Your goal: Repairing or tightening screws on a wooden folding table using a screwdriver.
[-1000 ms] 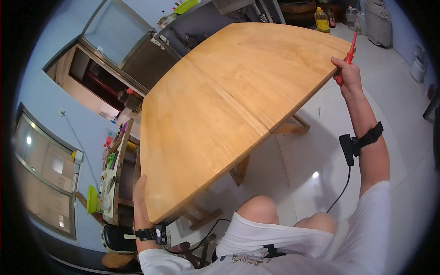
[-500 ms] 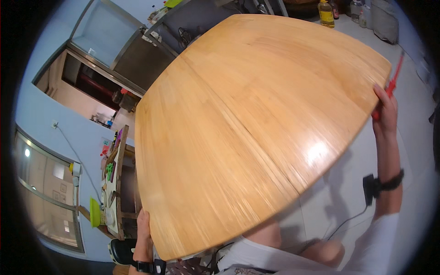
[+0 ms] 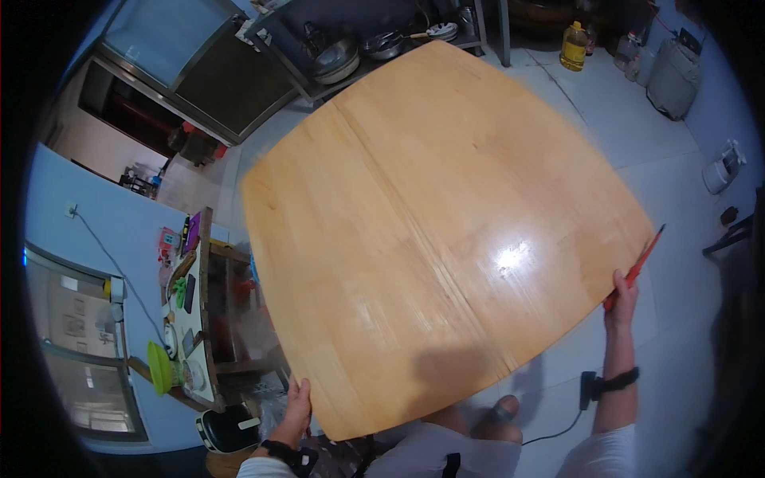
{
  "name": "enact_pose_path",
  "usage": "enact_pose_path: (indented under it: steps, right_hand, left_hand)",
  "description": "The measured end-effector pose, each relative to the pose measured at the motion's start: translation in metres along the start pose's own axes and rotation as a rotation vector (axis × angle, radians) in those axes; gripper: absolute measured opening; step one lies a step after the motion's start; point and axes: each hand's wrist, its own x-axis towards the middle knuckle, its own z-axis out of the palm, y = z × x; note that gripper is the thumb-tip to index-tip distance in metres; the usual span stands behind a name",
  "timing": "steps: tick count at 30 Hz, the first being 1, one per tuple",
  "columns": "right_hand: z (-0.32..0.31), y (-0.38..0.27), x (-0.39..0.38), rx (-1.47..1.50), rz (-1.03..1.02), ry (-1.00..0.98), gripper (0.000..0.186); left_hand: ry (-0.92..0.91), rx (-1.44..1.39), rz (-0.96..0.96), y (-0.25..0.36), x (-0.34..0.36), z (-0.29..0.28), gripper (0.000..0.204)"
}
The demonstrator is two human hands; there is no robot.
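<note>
A large, light wooden tabletop (image 3: 398, 231) with rounded sides and a seam across it is held up in front of me, tilted. My left hand (image 3: 297, 405) is closed on its near left edge, thumb side on top. At the right corner, my right hand (image 3: 623, 301) grips the edge. That same hand also holds a slim red screwdriver (image 3: 640, 267), its dark tip pointing up and away past the corner. The fingers beneath the board are hidden on both sides.
Left stands a cluttered side table (image 3: 209, 319) with a green basin (image 3: 159, 368). A metal rack with pans (image 3: 335, 64) is beyond the far edge. An oil bottle (image 3: 573, 46) and a grey canister (image 3: 673, 78) stand at far right. Black stool-like seat (image 3: 227, 429) at lower left.
The tabletop has come lower and flatter, its right corner moving down and inward with my right hand and the screwdriver. My left hand has shifted right. More floor and pans show beyond it.
</note>
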Motion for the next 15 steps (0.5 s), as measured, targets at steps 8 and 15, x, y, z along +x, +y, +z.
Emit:
enact_pose_path:
  steps: [8,15]
  right_hand:
    - [0.009,-0.033,-0.004,-0.260,0.267,0.037,0.025]
    - [0.008,-0.063,-0.006,-0.317,0.378,0.012,0.021]
  left_hand:
    - [0.050,0.253,-0.129,0.025,-0.005,0.015,0.043]
    - [0.104,0.325,-0.168,0.046,-0.012,0.023,0.046]
